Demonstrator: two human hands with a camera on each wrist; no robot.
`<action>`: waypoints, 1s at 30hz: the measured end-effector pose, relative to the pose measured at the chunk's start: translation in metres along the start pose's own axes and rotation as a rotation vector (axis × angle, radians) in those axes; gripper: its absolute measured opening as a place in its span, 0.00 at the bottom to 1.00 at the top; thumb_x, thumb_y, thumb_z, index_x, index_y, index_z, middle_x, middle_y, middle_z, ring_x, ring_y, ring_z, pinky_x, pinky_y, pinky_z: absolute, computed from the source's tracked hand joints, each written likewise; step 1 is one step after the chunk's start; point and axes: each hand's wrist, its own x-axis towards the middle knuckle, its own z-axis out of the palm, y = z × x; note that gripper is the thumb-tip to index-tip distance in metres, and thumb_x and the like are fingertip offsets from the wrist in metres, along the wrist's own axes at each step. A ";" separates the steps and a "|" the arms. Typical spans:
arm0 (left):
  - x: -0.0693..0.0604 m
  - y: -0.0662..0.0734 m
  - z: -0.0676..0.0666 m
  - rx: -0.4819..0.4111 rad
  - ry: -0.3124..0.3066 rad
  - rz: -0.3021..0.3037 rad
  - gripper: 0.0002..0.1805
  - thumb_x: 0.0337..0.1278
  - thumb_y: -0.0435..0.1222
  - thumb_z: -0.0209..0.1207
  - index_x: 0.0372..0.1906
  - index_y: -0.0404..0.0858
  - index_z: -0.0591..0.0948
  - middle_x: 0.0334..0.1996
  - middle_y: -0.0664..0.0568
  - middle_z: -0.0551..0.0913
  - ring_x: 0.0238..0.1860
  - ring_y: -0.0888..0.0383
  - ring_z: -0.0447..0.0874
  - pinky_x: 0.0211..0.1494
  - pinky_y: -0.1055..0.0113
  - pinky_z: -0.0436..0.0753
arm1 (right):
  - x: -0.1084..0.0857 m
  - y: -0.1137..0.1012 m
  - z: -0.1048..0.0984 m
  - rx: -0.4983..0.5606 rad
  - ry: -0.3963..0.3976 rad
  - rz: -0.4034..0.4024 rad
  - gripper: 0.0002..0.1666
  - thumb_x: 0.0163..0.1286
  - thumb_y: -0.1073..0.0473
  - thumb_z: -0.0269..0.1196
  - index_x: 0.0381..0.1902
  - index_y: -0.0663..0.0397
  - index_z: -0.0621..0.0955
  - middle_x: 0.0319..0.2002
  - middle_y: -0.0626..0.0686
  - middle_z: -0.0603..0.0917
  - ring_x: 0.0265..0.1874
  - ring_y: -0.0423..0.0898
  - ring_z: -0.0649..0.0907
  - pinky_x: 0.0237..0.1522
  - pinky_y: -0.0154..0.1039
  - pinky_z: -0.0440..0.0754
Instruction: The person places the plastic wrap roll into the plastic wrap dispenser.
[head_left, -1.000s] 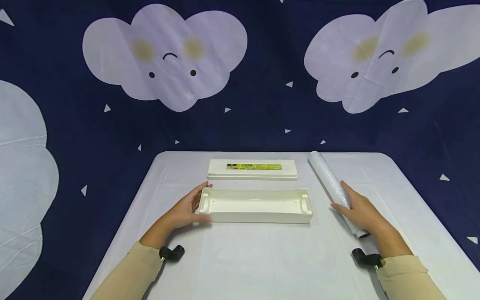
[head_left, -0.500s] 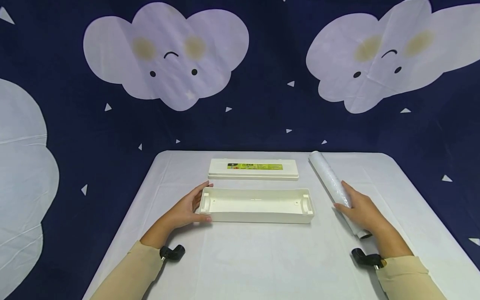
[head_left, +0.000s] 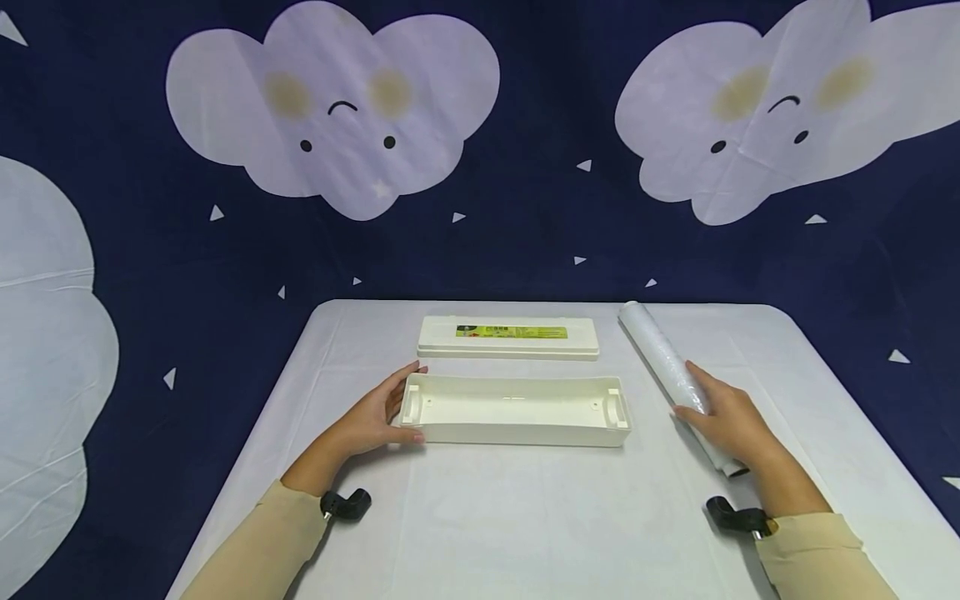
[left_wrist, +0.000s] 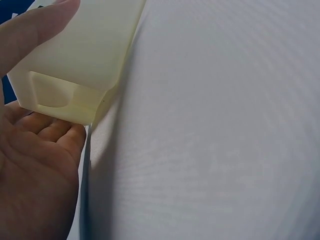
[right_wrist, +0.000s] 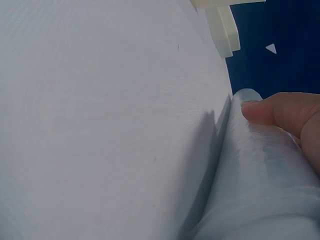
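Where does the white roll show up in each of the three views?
Head: white roll right of centre, slanting, partly covered by the right hand.
Left wrist: not in this picture.
Right wrist: white roll at lower right, the thumb across it.
Shared landmark: the white tabletop shows in all three views.

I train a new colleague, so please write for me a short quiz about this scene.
1. In the head view, which part of the open box is the left grip at? A) left end B) middle C) right end
2. True or false: the labelled white piece lies farther away than the open box.
3. Fill in: the right grip holds the ____.

Key: 1. A; 2. true; 3. shiny roll.
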 end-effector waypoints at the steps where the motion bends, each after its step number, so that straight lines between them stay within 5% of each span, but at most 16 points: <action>1: 0.000 0.000 0.000 -0.003 -0.001 0.003 0.68 0.43 0.26 0.83 0.85 0.35 0.49 0.83 0.43 0.54 0.82 0.46 0.50 0.78 0.68 0.57 | -0.001 0.000 0.000 0.001 -0.002 0.008 0.52 0.69 0.58 0.74 0.80 0.69 0.60 0.65 0.83 0.69 0.59 0.80 0.76 0.56 0.75 0.75; 20: 0.001 -0.001 -0.001 -0.028 -0.003 0.012 0.68 0.42 0.24 0.82 0.85 0.32 0.49 0.83 0.40 0.54 0.81 0.43 0.51 0.78 0.65 0.57 | 0.000 -0.002 -0.006 0.045 0.036 0.012 0.49 0.67 0.59 0.76 0.79 0.68 0.65 0.63 0.82 0.73 0.50 0.71 0.81 0.46 0.69 0.81; 30: 0.001 0.000 -0.001 -0.054 -0.008 0.025 0.69 0.40 0.23 0.82 0.84 0.32 0.49 0.82 0.40 0.55 0.80 0.43 0.54 0.75 0.71 0.62 | 0.002 -0.012 -0.012 0.079 0.044 0.007 0.49 0.67 0.59 0.76 0.79 0.67 0.65 0.65 0.81 0.72 0.56 0.76 0.79 0.50 0.73 0.79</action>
